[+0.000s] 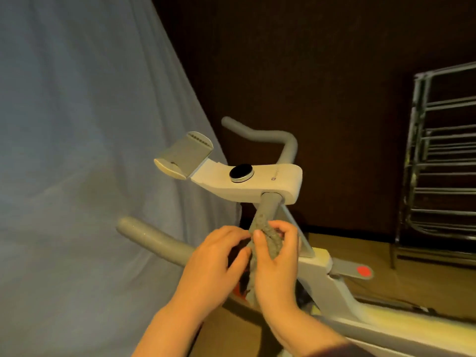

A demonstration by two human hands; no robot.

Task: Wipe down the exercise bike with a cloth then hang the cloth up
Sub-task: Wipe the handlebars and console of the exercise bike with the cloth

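- While both hands worked at the middle of the white exercise bike (257, 185), the grey knobbly-textured cloth (268, 243) sat bunched between them, just below the grey stem under the console
- Right hand (277, 256) gripped the cloth, thumb and curled fingers pinching its upper fold
- Left hand (213, 264) lay against the cloth's left side, fingers bent toward it; whether they pinched the fabric or only touched it could not be told
- Judged from this, wiping seemed to be at the stem or the cloth was being regathered; nothing showed which parts had been cleaned, and hanging up was not yet done
- A dark metal rail rack (443, 161) stood well apart at the right, a likely place for hanging
- Lower end of the cloth was hidden behind the right hand; the bike's seat, pedals and base were cut off
- Dim warm light and blur made any dust or wet streaks impossible to see
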